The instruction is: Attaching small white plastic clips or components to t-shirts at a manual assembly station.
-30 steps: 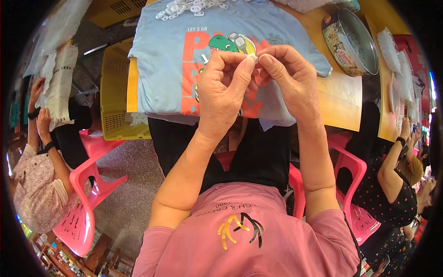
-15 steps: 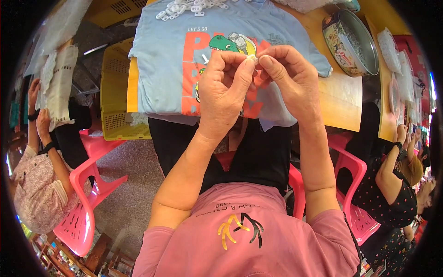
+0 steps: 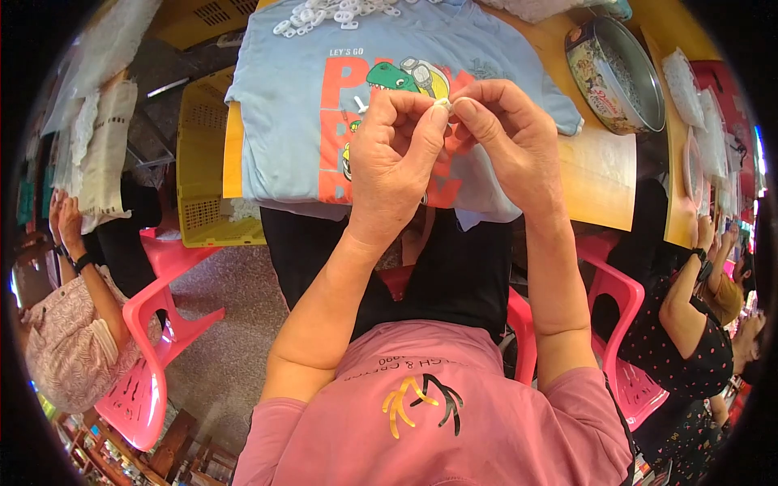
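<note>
My left hand (image 3: 393, 154) and my right hand (image 3: 512, 134) meet above a light blue T-shirt (image 3: 279, 154) with a dinosaur print. Thumb and forefinger of each hand pinch a small white plastic piece (image 3: 444, 103); the fingertips cover most of it, so its shape is hard to make out. On the shirt by the left knuckles lies another small white piece (image 3: 361, 104). Beyond the hands, at the shirt's far side, sits a pile of white looped plastic parts (image 3: 344, 14).
An oval tin (image 3: 596, 85) holding small pieces stands on the wooden table (image 3: 596, 174) at right. A yellow crate (image 3: 201, 154) is at left. Pink chairs (image 3: 146, 340) flank me, with one person (image 3: 77, 332) at left and others (image 3: 689, 324) at right. Clear bags (image 3: 685, 85) lie far right.
My hands stay nearly in place, with only a slight shift of the fingertips on the white piece. The left-hand person's far hand has come down next to their other one.
</note>
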Motion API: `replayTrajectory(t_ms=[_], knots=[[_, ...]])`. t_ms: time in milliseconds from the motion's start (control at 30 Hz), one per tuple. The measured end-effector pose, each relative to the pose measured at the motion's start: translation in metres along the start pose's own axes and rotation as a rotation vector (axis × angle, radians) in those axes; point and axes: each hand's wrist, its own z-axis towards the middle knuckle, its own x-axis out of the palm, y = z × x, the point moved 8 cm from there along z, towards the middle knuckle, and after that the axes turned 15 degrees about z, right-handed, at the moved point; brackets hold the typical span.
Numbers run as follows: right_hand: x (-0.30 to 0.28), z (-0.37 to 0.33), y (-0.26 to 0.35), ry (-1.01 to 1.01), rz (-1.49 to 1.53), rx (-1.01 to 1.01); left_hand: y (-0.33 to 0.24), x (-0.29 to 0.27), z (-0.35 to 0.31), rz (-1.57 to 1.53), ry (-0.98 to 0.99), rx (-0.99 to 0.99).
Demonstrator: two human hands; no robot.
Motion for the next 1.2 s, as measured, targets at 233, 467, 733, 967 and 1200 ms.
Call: replayTrajectory(t_ms=[233,467,733,967,1200], knots=[[0.002,0.001,0.008,0.017,-0.104,-0.030,0.000,-0.001,0.000,0.017,-0.001,0.007],[0.002,0.005,0.008,0.027,-0.030,-0.012,-0.003,0.000,0.000,0.030,0.011,0.010],[0.000,0.010,-0.002,0.066,-0.049,0.060,0.003,0.001,0.003,0.043,-0.026,-0.014],[0.005,0.009,0.008,0.136,0.044,0.133,0.000,-0.002,0.001,0.017,-0.025,-0.003],[-0.005,0.007,0.015,0.175,-0.112,0.039,-0.002,0.000,0.000,-0.033,-0.004,-0.013]])
